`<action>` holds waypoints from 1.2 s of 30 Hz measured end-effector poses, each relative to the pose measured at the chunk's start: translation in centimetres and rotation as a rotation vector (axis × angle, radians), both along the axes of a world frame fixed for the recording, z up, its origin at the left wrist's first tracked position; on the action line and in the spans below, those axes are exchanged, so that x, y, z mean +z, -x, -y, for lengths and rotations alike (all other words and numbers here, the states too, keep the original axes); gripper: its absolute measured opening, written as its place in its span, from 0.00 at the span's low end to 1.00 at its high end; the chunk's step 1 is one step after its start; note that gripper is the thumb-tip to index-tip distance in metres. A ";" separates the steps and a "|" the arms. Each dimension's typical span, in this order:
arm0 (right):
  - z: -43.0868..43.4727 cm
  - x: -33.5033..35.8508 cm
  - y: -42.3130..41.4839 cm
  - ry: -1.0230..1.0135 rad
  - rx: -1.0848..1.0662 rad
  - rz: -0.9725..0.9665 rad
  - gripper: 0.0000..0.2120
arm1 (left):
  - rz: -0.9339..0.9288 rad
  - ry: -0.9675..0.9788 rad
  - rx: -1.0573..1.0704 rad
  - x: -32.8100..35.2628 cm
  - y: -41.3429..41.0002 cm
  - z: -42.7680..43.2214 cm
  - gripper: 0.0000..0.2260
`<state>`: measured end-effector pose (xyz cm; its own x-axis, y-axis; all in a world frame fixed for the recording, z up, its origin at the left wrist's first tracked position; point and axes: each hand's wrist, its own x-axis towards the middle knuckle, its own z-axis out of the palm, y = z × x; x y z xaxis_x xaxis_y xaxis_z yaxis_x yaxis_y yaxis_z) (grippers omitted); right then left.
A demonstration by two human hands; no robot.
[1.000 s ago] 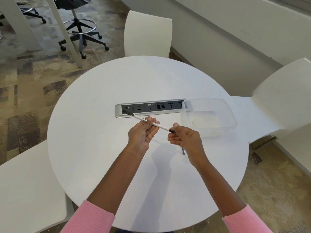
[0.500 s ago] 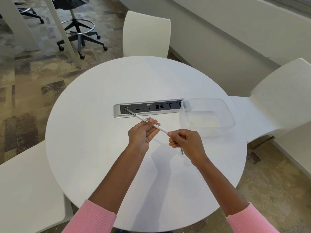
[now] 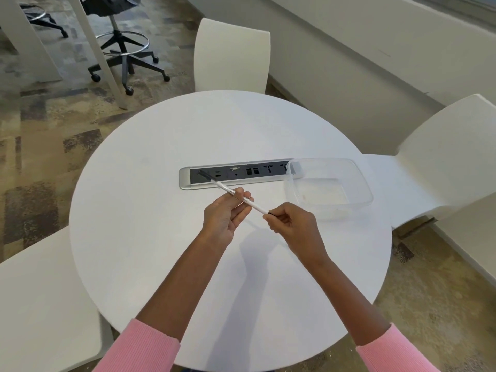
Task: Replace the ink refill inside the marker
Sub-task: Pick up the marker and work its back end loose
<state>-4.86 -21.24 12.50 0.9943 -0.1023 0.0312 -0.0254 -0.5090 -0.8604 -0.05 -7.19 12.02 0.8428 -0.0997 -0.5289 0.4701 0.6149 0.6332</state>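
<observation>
Three white chairs ring a round white table (image 3: 161,237) that fills the middle of the frame, standing on a mottled brown and grey carpet; a black swivel chair (image 3: 120,47) sits in the upper left, and a pale wall runs along the upper right. Sunk into the tabletop just above centre is a silver power strip (image 3: 241,174) with dark sockets. At centre, held above the table, the left hand (image 3: 225,216) pinches the white marker (image 3: 236,196) between thumb and fingers, its dark tip slanting up-left over the power strip. The right hand (image 3: 292,226), fingers curled shut, grips the marker's lower dark end. Right of centre, a clear plastic tub (image 3: 328,187) rests on the table, overlapping the strip's right end, with nothing visible inside. Pink sleeves show at the bottom edge.
</observation>
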 end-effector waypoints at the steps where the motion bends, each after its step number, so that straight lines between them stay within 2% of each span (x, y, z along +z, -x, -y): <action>1: 0.0 0.1 -0.2 -0.121 -0.030 -0.052 0.05 | 0.033 0.023 -0.033 0.0 -0.1 0.1 0.03; 4: -0.1 0.3 -0.8 -0.415 -0.057 -0.209 0.08 | 0.122 0.091 -0.165 -0.1 0.1 0.8 0.06; 6: -0.2 0.3 -1.1 -0.531 -0.055 -0.282 0.09 | 0.144 0.112 -0.187 -0.2 0.1 1.2 0.07; 11: -0.1 0.3 -1.5 -0.485 -0.027 -0.270 0.09 | 0.109 0.074 -0.092 -0.1 -0.1 1.3 0.06; 20: -0.5 0.4 -1.3 -0.089 0.030 -0.068 0.07 | 0.010 0.037 -0.041 -0.2 -0.4 1.2 0.06; 22: -0.6 0.3 -1.1 0.129 0.078 0.003 0.06 | -0.017 0.033 -0.023 -0.3 -0.4 1.3 0.06; 25: -0.8 -0.1 -1.1 0.582 0.202 0.317 0.07 | -0.047 0.030 0.002 -0.3 -0.5 1.4 0.06; 26: -0.8 -0.4 -1.0 0.644 0.214 0.380 0.07 | -0.049 0.028 0.000 -0.3 -0.5 1.4 0.06; 27: -0.8 -0.5 -0.9 0.624 0.202 0.378 0.06 | -0.046 0.026 -0.008 -0.3 -0.5 1.4 0.06; 28: -0.9 -0.4 -0.9 0.511 0.154 0.319 0.06 | -0.040 0.021 -0.019 -0.2 -0.5 1.4 0.06; 30: -0.9 -0.1 -1.1 0.109 0.005 0.070 0.05 | -0.024 0.009 -0.039 -0.2 -0.6 1.3 0.06; 33: -0.7 0.3 -1.7 -0.510 -0.079 -0.328 0.09 | -0.009 0.016 -0.049 -0.1 -0.6 1.2 0.06; 34: -0.6 0.3 -1.8 -0.651 -0.084 -0.415 0.11 | -0.006 0.014 -0.052 -0.2 -0.5 1.2 0.06; 36: -0.4 0.2 -1.9 -0.810 -0.097 -0.509 0.12 | 0.000 0.009 -0.059 -0.2 -0.4 1.2 0.06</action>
